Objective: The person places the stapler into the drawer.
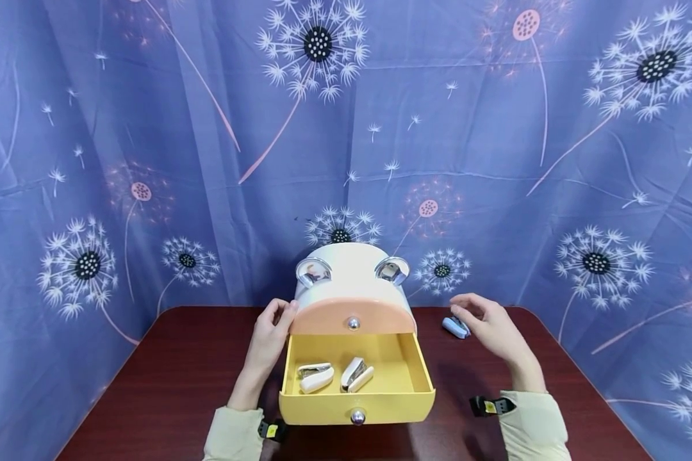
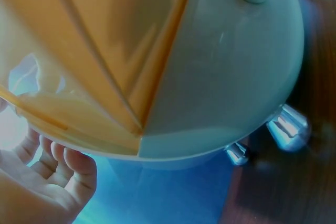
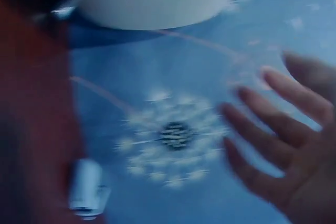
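A rounded white box (image 1: pixel 352 272) has a peach upper drawer (image 1: pixel 323 317) that is shut and a yellow lower drawer (image 1: pixel 317 408) pulled out. Two white staplers, one on the left (image 1: pixel 317 378) and another near the middle (image 1: pixel 356 375), lie inside the yellow drawer. My left hand (image 1: pixel 269 336) touches the box's left side with its fingertips, beside the peach drawer. On the table to the right lies a light blue stapler (image 1: pixel 455 327). My right hand (image 1: pixel 493 330) is just right of it; in the right wrist view its fingers are spread, apart from the stapler, and hold nothing.
The box stands on a dark red-brown table (image 1: pixel 207 358). Silver knobs sit on both drawers, and two silver round pieces stick out at the box's top. Behind the table hangs a blue curtain (image 1: pixel 254 211) with a dandelion print.
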Demonstrator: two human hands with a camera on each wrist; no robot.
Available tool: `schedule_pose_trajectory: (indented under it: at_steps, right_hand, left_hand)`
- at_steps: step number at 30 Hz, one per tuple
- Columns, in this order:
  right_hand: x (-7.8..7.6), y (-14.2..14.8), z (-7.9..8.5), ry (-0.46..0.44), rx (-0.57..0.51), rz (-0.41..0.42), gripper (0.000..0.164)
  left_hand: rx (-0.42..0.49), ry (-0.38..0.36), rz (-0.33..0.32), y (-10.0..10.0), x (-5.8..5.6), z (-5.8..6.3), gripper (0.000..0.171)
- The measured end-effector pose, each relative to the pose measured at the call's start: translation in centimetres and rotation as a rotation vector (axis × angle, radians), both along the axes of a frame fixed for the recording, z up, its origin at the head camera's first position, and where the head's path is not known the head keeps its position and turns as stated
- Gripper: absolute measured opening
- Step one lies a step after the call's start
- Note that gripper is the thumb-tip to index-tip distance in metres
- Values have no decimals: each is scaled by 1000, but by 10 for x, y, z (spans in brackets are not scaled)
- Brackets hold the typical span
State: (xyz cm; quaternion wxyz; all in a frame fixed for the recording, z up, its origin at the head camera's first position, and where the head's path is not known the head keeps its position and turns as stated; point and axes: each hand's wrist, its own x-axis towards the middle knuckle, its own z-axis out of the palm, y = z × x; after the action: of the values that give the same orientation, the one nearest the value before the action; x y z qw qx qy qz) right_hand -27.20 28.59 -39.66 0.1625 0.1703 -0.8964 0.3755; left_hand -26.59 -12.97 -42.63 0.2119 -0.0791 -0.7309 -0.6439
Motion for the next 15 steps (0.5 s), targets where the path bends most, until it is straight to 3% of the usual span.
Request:
schedule_pose_trajectory:
  at_steps: [3,8,11,15]
  right_hand:
    - [-17,3,-16,100,-47,-99,17]
    - [-43,7,-37,183,-67,-209,12]
    - [-57,9,-47,180,-58,-233,12]
    - [-74,12,-59,104,-28,-229,22]
  left_hand:
    - [2,-6,-1,0,0,-2,24]
    - [13,-4,-7,1,0,-3,26]
    - [10,3,-8,1,0,-2,25]
    - [15,6,-3,1,0,0,23]
